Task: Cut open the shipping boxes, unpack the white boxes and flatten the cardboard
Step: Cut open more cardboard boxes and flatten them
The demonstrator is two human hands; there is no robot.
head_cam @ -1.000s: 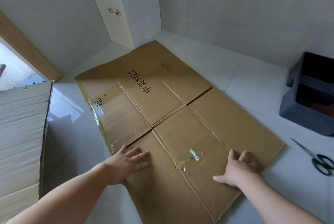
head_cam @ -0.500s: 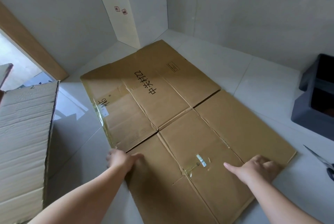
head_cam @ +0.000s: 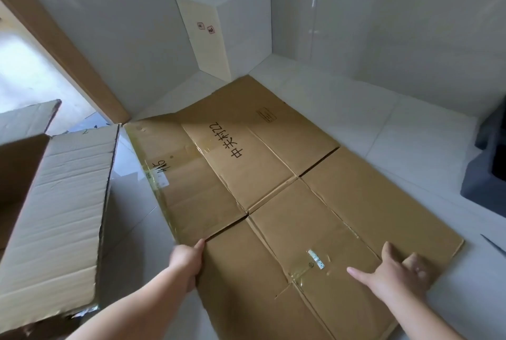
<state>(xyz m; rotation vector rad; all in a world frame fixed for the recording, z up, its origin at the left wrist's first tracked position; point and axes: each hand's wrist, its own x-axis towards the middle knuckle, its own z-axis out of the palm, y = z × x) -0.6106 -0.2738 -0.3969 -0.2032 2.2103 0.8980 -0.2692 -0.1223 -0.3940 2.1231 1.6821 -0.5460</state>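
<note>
While the flattened cardboard (head_cam: 273, 202) lay spread on the floor (head_cam: 383, 126), one shipping box looked done: cut, emptied, pressed flat. The white box (head_cam: 227, 24) stood upright in the wall corner just beyond the cardboard's far edge, so at least one unpack seemed finished. The left hand (head_cam: 187, 261) was at the cardboard's left edge, thumb on top, fingers curled round and under it, gripping that edge. The right hand (head_cam: 397, 275) lay on the cardboard near its right corner, grip released, fingers mostly straight and pressing down.

Left of the cardboard a second shipping box (head_cam: 54, 216) stood with flaps open; its inside was out of view, so contents could not be told. Judged remaining: empty and flatten that one.

Right of the cardboard a dark bin (head_cam: 487, 175) was cut off by the frame. A thin dark tip (head_cam: 492, 247) showed at the right edge, too little to identify. Left-hand fingertips were hidden under the cardboard.
</note>
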